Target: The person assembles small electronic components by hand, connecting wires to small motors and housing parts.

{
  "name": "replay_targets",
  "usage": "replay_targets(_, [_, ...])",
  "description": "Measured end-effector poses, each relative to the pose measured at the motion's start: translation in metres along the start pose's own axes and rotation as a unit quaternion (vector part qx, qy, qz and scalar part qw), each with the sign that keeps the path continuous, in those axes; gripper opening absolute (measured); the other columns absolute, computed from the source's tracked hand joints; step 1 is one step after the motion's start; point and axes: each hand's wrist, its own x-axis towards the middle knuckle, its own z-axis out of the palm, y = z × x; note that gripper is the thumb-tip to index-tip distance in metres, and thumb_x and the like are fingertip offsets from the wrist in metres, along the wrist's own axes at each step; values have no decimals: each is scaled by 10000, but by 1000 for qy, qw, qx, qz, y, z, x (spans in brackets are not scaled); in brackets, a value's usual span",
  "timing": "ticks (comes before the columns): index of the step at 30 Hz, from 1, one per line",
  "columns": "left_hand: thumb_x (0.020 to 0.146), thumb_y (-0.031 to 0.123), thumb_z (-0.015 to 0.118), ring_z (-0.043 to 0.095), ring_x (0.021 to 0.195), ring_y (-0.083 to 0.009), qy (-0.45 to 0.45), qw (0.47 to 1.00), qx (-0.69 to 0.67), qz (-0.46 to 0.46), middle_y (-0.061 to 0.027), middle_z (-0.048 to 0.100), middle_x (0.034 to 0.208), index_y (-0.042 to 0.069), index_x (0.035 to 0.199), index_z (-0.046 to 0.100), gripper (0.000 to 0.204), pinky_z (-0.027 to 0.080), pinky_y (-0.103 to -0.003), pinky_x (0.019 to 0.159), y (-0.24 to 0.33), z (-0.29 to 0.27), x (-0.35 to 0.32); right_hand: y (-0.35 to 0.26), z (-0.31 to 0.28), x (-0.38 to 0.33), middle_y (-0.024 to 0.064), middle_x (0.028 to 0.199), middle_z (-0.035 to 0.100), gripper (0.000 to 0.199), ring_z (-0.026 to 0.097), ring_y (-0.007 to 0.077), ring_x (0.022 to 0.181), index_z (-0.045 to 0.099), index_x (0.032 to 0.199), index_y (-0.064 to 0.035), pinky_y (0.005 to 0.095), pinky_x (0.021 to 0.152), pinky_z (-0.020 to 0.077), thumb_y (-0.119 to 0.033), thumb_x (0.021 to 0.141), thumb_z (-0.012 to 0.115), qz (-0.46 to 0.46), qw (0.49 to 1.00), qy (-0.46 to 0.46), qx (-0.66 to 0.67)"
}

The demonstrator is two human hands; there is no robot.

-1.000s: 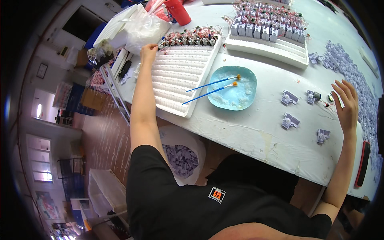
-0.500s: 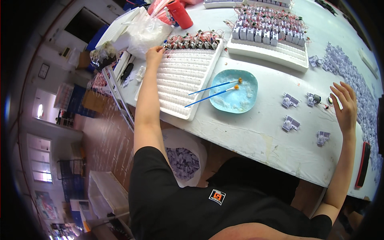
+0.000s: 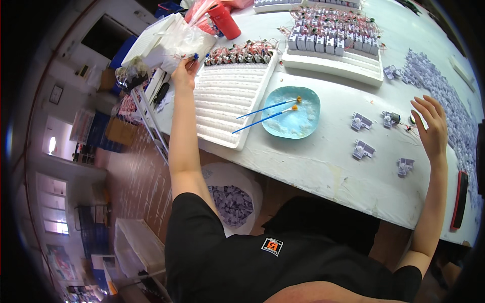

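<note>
My left hand (image 3: 184, 76) is raised over the far left corner of the white ridged tray (image 3: 227, 96). Pinched in its fingers is a small motor with wires (image 3: 195, 56). More wired motors (image 3: 237, 54) fill the tray's far rows. On the right, my right hand (image 3: 432, 123) hovers with fingers spread, holding nothing. Beside it lies a grey plastic housing with a motor (image 3: 391, 119), its thin wires trailing toward the hand. Bare grey housings (image 3: 361, 121) lie nearby on the table. Between my hands sits a light blue dish (image 3: 290, 132) of whitish paste, two blue brushes (image 3: 265, 122) across it.
A second white tray (image 3: 333, 65) at the back carries rows of wired housings. Loose grey parts (image 3: 439, 96) are heaped along the right. Plastic bags (image 3: 189, 43) and a red cylinder (image 3: 225, 21) stand at the back left. Below the table edge is a bag of grey pieces (image 3: 230, 204).
My left hand has lifted away from the tray's far row, a little to the left, with a wired motor now visible in its fingers. My right hand stays open near the housings.
</note>
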Motion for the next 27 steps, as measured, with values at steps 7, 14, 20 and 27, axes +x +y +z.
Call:
replay_targets(7, [975, 53, 580, 714, 973, -295, -313, 946, -64, -53, -188, 706, 1042, -80, 1089, 633, 182, 600, -410, 931, 30, 117, -186, -44, -9, 13, 82, 1057, 736, 193, 667, 238, 1037, 757, 1082, -57, 342, 890, 534, -73, 891, 728, 49, 965, 10, 259])
replay_targets(14, [962, -35, 631, 662, 1055, -150, -433, 869, 28, 240, -199, 698, 1185, -68, 1140, 620, 181, 536, -298, 923, -6, 189, -368, -110, -24, 14, 176, 1196, 694, 499, 687, 229, 1082, 586, 1336, 19, 362, 1005, 533, -388, 1075, 463, 240, 581, -121, 768])
replay_targets(20, [836, -45, 724, 697, 1099, -278, -419, 805, 141, 395, -168, 713, 1194, 21, 1130, 703, 302, 560, -356, 923, -29, 197, -427, -117, -31, -24, 175, 1121, 705, 391, 709, 227, 1007, 640, 1213, 37, 323, 948, 580, -278, 983, 674, 338, 387, -121, 849])
replay_targets(27, [923, -35, 625, 668, 1133, -226, -406, 872, 141, 233, -129, 714, 1182, 35, 1243, 677, 332, 500, -326, 995, -41, 166, -448, -112, -40, -61, 81, 1094, 708, 384, 682, 141, 1005, 629, 1332, -66, 274, 915, 554, -160, 965, 690, 333, 601, -77, 722])
